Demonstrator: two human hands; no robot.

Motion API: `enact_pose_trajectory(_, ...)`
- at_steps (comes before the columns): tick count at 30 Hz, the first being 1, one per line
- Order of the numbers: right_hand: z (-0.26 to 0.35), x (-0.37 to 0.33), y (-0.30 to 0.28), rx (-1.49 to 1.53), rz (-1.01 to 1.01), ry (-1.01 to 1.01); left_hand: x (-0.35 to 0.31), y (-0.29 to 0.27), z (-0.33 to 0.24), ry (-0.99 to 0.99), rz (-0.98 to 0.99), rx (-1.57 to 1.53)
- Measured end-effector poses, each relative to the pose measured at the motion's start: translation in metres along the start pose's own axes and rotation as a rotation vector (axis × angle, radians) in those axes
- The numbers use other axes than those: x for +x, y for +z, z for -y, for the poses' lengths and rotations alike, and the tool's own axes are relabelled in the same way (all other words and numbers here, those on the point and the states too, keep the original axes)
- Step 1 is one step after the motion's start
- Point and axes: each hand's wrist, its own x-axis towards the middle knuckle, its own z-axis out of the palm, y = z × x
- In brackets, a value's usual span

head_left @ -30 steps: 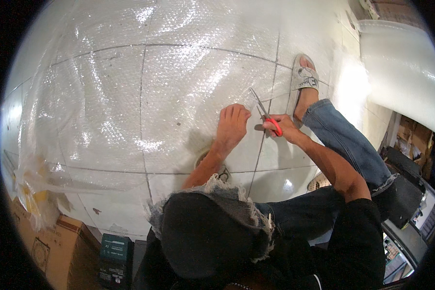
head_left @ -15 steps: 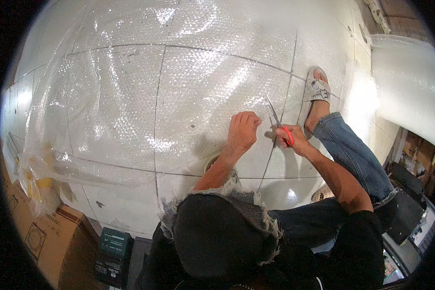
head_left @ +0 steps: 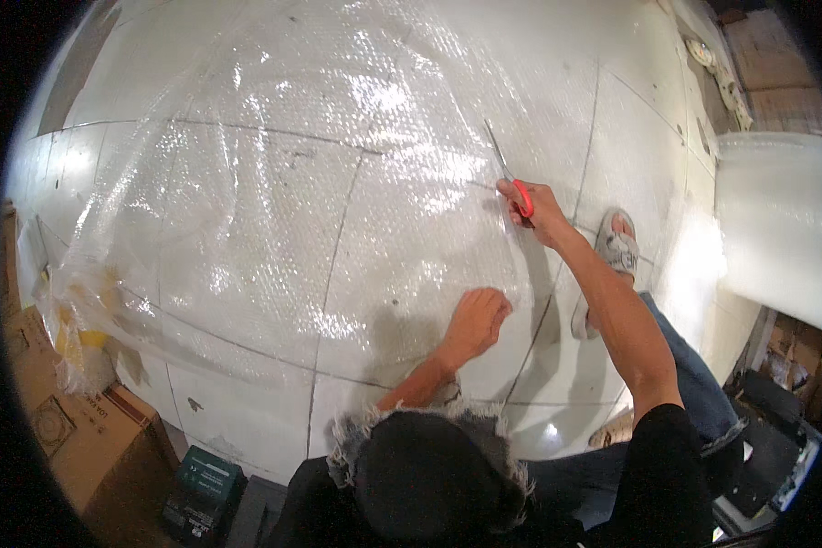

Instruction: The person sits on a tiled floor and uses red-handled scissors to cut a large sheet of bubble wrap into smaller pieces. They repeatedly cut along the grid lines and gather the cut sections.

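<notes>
A wide sheet of clear bubble wrap (head_left: 274, 210) is spread over the tiled floor. My left hand (head_left: 475, 327) is closed at its near right edge, fingers curled and pressed together on the film. Farther out, my right hand (head_left: 543, 219) grips a pair of scissors (head_left: 522, 197) by the red handles. Their metal blades point away from me along the sheet's right side. The fingers inside the handle loops are partly hidden.
My sandalled foot (head_left: 619, 247) rests on the floor to the right. Beyond it stands a large roll of wrap (head_left: 781, 224). At the lower left are a cardboard box (head_left: 110, 447) and a dark green box (head_left: 203, 489). A black object (head_left: 763, 411) lies lower right.
My right hand has reached forward with the scissors, along the right side of the wrap. My left hand stays closed at the sheet's edge. The whole view has shifted.
</notes>
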Motion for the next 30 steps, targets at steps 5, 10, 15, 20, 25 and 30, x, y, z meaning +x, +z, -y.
enact_pose_trajectory(5, 0.049, 0.071, 0.004, -0.017, -0.021, -0.071, 0.011, -0.013, -0.004, -0.056, 0.101, -0.104)
enact_pose_trajectory(10, 0.107, 0.129, 0.020, 0.017, 0.049, -0.099, 0.019, -0.045, 0.003, -0.389, 0.286, -0.498)
enact_pose_trajectory(15, 0.162, 0.183, 0.026, 0.056, 0.080, -0.149, 0.025, -0.059, 0.046, -0.688, 0.316, -1.716)
enact_pose_trajectory(20, 0.215, 0.246, 0.033, 0.077, 0.096, -0.201, 0.031, -0.062, 0.048, -0.756, 0.370, -1.926)
enact_pose_trajectory(25, 0.272, 0.309, 0.049, 0.085, 0.092, -0.233, 0.031, -0.063, 0.042, -0.783, 0.327, -2.020)
enact_pose_trajectory(30, 0.352, 0.333, 0.076, 0.129, 0.140, -0.390, 0.027, -0.067, 0.040, -0.809, 0.297, -2.006)
